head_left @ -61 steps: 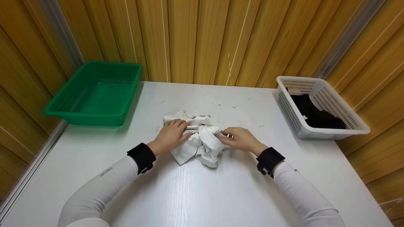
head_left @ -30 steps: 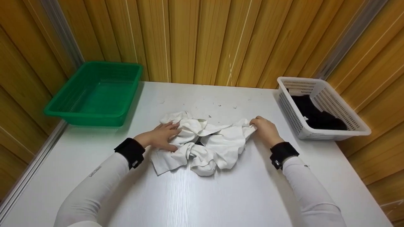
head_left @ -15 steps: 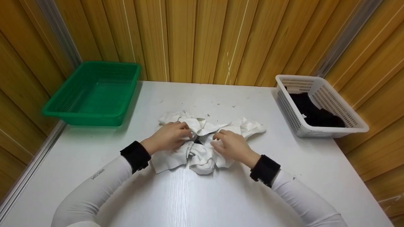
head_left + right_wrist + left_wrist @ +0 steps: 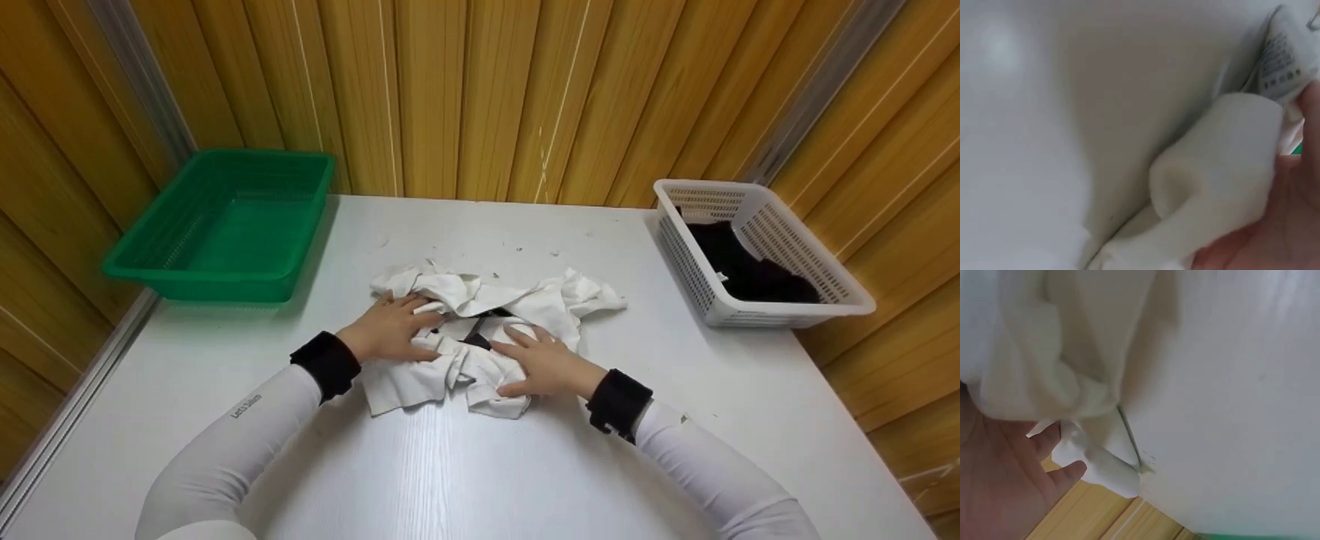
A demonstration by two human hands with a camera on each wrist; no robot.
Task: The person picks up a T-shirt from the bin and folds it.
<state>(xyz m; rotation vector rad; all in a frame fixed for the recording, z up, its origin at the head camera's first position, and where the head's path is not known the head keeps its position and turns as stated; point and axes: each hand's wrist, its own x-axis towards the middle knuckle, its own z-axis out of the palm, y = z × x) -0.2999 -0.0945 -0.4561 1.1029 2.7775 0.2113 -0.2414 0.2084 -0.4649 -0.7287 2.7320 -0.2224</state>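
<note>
A crumpled white garment [image 4: 499,386] with dark patches [image 4: 477,341] near its middle lies on the white table [image 4: 450,472]. Across its left part my left hand [image 4: 394,330] rests with fingers spread. My right hand [image 4: 546,365] lies on the lower right part, its fingers fanned out. In the left wrist view, folds of the garment [image 4: 1050,343] hang over part of the left hand [image 4: 1005,478]. A rolled fold of the garment [image 4: 1213,163] sits against the right hand [image 4: 1264,242], and a printed care label [image 4: 1280,67] shows beyond it.
A green plastic basket [image 4: 217,274] stands at the back left. At the back right is a white perforated basket [image 4: 795,311] with black cloth [image 4: 750,270] inside. Wood-patterned panels [image 4: 495,97] close off the back and both sides.
The bunched garment has been spread wider. My right hand pulled a corner out to the right, let go and came back to the middle. Both hands now lie flatter, fingers spread.
</note>
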